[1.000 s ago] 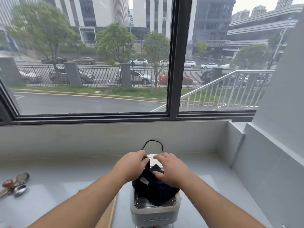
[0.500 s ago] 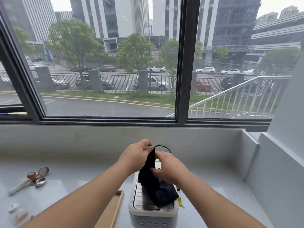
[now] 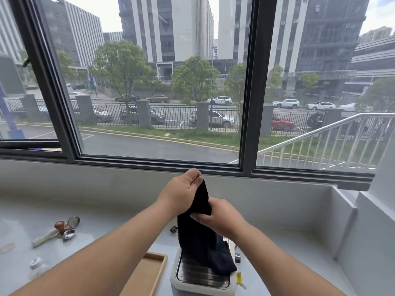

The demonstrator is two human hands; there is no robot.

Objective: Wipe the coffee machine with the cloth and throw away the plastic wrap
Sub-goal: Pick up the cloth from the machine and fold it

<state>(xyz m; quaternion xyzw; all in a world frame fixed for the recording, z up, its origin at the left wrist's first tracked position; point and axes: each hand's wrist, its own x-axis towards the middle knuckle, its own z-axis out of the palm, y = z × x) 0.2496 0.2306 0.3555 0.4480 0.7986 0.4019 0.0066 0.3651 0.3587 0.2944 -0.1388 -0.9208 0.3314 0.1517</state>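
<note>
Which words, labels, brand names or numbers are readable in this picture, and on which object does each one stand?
None can be read.
Coffee machine: no lettering shows on its top.
Black cloth: no label visible.
Small yellow item beside the machine: too small to tell.
Buildings and cars outside: any signs or plates are too small and blurred.

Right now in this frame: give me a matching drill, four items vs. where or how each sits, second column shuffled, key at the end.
Items:
1. dark cloth
2. wooden tray
3. coffee machine
4. spoons

Places or states:
A. lying far left on the counter
B. held up by left hand and right hand
C. directly under the hanging cloth, metal grille on top
D. flat on the counter just left of the machine

Pairs: 1-B, 2-D, 3-C, 4-A
</note>
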